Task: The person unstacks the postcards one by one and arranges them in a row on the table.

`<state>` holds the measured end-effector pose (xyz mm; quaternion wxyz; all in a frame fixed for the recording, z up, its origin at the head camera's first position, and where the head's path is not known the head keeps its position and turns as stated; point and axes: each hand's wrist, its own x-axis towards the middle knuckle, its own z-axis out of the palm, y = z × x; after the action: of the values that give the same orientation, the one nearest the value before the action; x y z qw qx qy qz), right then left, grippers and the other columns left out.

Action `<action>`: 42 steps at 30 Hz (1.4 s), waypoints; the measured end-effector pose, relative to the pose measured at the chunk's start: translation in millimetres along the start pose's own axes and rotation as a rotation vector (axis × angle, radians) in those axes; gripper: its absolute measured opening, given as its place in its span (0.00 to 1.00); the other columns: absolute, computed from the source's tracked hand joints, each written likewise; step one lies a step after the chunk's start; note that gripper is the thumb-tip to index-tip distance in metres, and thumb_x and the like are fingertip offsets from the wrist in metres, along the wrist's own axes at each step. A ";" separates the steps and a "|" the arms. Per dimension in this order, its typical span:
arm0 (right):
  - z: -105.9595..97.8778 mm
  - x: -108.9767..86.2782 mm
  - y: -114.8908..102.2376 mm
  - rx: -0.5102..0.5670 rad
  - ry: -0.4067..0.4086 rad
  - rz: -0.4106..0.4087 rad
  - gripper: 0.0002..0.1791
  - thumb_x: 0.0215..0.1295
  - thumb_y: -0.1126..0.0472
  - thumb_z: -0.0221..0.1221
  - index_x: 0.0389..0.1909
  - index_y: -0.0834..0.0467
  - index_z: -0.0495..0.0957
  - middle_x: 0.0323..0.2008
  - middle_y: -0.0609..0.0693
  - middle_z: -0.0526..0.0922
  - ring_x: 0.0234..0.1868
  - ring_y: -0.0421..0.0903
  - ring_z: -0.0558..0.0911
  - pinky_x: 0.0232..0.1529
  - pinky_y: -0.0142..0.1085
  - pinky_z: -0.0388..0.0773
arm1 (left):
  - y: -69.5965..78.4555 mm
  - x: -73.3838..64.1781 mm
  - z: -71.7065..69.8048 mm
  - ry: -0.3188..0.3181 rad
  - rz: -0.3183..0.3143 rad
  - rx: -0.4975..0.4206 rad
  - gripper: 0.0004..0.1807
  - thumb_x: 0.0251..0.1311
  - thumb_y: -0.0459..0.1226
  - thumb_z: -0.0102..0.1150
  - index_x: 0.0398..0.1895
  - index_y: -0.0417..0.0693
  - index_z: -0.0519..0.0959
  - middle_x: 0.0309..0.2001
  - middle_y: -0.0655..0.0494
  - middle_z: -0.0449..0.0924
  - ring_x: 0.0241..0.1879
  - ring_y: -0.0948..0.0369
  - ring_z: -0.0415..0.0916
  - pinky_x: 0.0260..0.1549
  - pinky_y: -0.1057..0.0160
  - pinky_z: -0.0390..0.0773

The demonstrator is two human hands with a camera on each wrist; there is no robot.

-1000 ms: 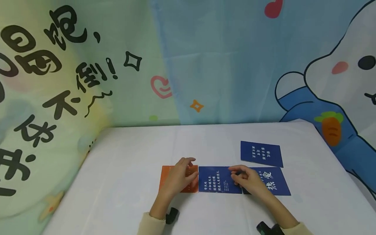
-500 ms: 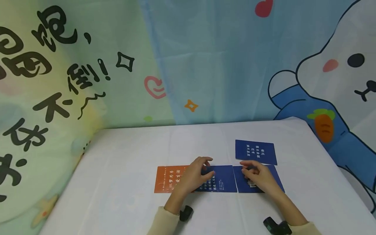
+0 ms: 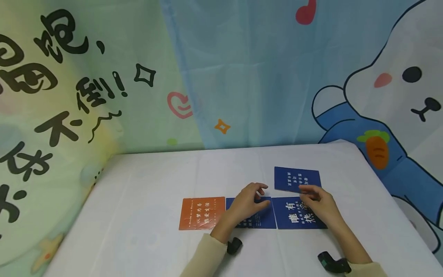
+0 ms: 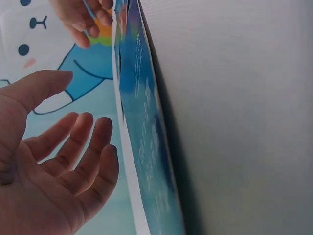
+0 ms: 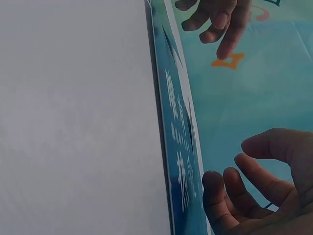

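Note:
An orange printed card (image 3: 200, 214) lies at the left end of a row on the white table. Beside it is a blue card (image 3: 264, 218) with white writing, partly covered by my left hand (image 3: 246, 204), which hovers above it with fingers loosely bent and nothing held. A second blue card (image 3: 288, 223) with large white characters continues the row to the right. My right hand (image 3: 322, 206) is over its right part, fingertips overlapping the lower edge of a third blue card (image 3: 292, 178) set behind the row. In the right wrist view the thumb and fingers (image 5: 266, 182) hold nothing.
A white cloth (image 3: 145, 215) covers the table, whose far edge meets a printed backdrop (image 3: 249, 96) with a cartoon animal and large characters. A black device (image 3: 333, 263) sits at my right wrist, another (image 3: 234, 245) at my left.
My left hand has shifted right from over the orange card to the blue card beside it. The right hand has moved right and away from me, toward the rear card. The head view has turned slightly.

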<state>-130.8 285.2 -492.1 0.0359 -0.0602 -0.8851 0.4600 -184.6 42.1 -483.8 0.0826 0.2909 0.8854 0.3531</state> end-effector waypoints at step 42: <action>-24.1 41.4 29.8 0.080 0.069 0.332 0.34 0.71 0.55 0.50 0.70 0.72 0.57 0.65 0.73 0.62 0.64 0.67 0.64 0.61 0.55 0.65 | 0.1 72.2 24.3 -0.085 -0.222 -0.179 0.33 0.54 0.42 0.69 0.62 0.38 0.73 0.36 0.56 0.75 0.32 0.66 0.67 0.34 0.71 0.70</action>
<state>-166.7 327.5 -502.3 -0.0079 -0.2200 -0.8424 0.4919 -235.0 97.6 -497.3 0.1841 0.1974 0.8728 0.4066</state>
